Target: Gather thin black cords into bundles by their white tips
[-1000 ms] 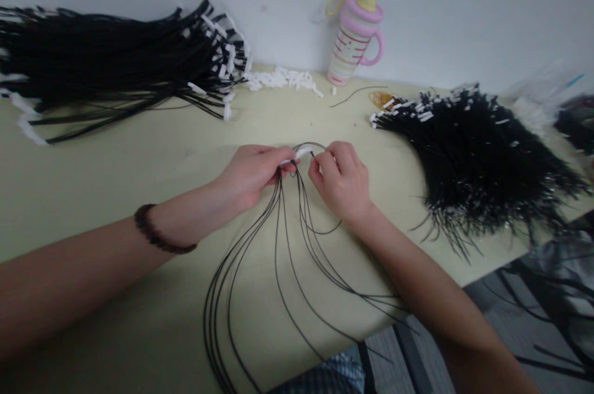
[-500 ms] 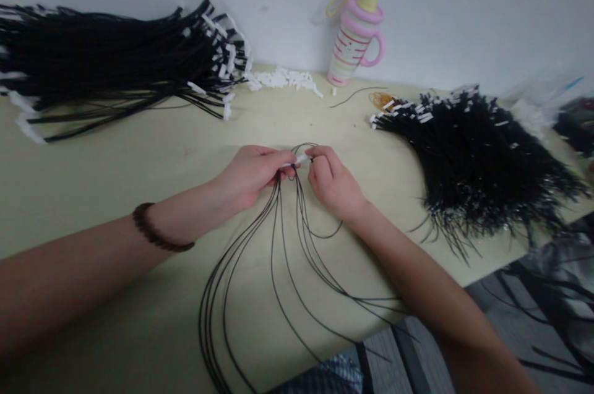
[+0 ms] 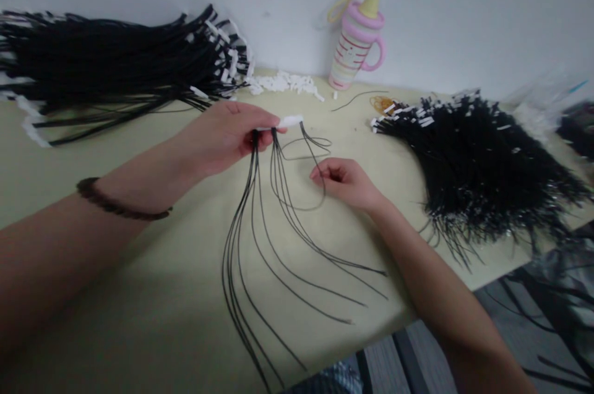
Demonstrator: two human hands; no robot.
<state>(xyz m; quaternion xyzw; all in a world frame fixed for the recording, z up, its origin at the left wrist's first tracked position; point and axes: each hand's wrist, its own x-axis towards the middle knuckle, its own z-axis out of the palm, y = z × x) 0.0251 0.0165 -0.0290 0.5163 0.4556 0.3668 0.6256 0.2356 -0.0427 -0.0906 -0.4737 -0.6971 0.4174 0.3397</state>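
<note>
My left hand (image 3: 232, 134) is closed, pinching a small white strip-like piece (image 3: 291, 121) between thumb and fingers above the table. Thin black wires (image 3: 239, 221) hang from it in groups, fanning down and to the right. One group comes out at the piece's right end and curls into loops. Lower and to the right, my right hand (image 3: 346, 182) has its fingers curled, thumb and fingertips together. A looped wire passes at those fingertips; whether they grip it I cannot make out.
A thick bundle of black wires with white ends (image 3: 125, 60) lies back left. Beside it are loose white pieces (image 3: 285, 82). A pink cup-shaped bottle (image 3: 350, 51) stands by the wall, near orange rubber bands (image 3: 381, 104). Another black wire pile (image 3: 482, 165) covers the right side.
My left hand has moved up and left with the white piece and its wires. My right hand has come off the piece and sits lower, slightly to the right.
</note>
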